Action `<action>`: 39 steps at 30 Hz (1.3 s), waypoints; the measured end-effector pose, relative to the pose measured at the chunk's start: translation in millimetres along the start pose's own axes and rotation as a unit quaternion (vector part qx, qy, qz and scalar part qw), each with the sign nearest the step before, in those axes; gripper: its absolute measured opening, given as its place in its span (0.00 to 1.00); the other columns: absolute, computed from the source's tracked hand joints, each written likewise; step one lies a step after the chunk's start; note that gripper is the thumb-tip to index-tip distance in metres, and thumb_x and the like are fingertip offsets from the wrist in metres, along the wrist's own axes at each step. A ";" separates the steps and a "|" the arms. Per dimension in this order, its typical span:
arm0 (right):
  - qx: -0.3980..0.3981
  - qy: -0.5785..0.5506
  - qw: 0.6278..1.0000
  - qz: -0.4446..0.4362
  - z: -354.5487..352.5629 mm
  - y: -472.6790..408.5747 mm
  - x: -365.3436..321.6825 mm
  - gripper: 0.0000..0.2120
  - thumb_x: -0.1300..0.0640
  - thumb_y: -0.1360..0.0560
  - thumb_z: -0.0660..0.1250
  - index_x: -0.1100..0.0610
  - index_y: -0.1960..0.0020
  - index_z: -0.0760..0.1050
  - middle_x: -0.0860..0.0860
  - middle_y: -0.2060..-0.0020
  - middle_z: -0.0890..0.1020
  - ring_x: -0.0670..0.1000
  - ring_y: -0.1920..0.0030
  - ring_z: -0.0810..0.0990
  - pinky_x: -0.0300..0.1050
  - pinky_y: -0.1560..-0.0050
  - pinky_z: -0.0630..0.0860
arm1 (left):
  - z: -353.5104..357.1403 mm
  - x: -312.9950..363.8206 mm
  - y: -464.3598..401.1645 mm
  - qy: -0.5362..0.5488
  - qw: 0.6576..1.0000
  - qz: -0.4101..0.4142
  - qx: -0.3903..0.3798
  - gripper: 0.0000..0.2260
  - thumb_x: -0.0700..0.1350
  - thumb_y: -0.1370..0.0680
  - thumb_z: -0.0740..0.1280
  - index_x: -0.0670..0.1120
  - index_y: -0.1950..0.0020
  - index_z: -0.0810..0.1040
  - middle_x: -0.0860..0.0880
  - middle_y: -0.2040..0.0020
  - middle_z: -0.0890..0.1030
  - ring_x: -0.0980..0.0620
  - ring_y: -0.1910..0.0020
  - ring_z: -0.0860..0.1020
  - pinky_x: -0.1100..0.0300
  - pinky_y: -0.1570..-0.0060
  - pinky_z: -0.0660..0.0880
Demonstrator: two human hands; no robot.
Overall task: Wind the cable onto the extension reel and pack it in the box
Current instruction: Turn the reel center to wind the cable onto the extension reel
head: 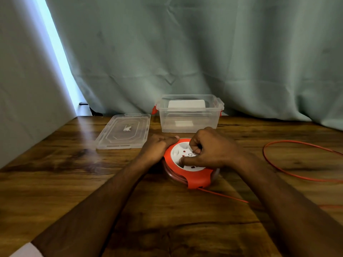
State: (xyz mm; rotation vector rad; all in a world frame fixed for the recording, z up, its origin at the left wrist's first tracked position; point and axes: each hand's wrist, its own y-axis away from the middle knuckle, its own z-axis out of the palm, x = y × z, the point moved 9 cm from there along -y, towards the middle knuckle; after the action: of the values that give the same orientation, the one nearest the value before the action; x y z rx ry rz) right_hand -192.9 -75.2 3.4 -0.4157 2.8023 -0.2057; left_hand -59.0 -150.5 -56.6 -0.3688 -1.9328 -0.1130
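Observation:
An orange extension reel (196,178) with a white socket face lies flat on the wooden table (55,182) in the middle. My left hand (157,145) grips its left rim, thumb on the top edge. My right hand (209,147) sits on the white centre with fingers curled round a small part there, thumb pressing the face. A thin orange cable (278,169) leaves the reel's front and loops across the table to the right. The clear plastic box (189,125) with orange latches stands open just behind the reel.
The box's clear lid (124,131) lies flat to the left of the box. A grey-green curtain (185,52) hangs along the table's back edge. The table's left edge runs diagonally at the left.

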 end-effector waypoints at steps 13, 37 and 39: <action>-0.066 -0.142 0.986 -0.054 -11.9 5.5 12.3 0.26 0.64 0.34 0.77 0.43 0.41 0.80 0.42 0.42 0.83 0.43 0.46 0.84 0.49 0.54 0.86 | 0.3 1.8 1.7 -0.003 1.000 0.009 -0.001 0.16 0.54 0.17 0.66 0.48 0.58 0.88 0.44 0.61 0.88 0.44 0.60 0.88 0.46 0.47 0.83; -0.017 0.012 1.000 -0.012 -1.9 0.7 5.8 0.23 0.32 0.36 0.77 0.48 0.58 0.74 0.40 0.63 0.75 0.44 0.61 0.75 0.40 0.66 0.65 | -1.1 -3.0 0.2 0.008 1.000 -0.009 0.008 0.17 0.54 0.18 0.68 0.43 0.54 0.88 0.42 0.59 0.88 0.40 0.58 0.87 0.43 0.46 0.82; -0.008 0.019 1.000 -0.008 -0.5 -0.3 4.0 0.23 0.31 0.35 0.76 0.48 0.61 0.73 0.40 0.64 0.75 0.44 0.60 0.75 0.39 0.67 0.64 | -1.0 -3.2 0.0 0.013 1.000 -0.010 0.005 0.16 0.54 0.18 0.67 0.43 0.53 0.88 0.42 0.58 0.88 0.40 0.57 0.88 0.42 0.45 0.82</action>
State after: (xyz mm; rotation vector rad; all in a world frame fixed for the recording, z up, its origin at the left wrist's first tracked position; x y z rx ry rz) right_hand -196.6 -76.7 2.8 -0.4419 2.8408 -0.1957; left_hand -57.0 -151.4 -59.1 -0.3402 -1.9117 -0.1204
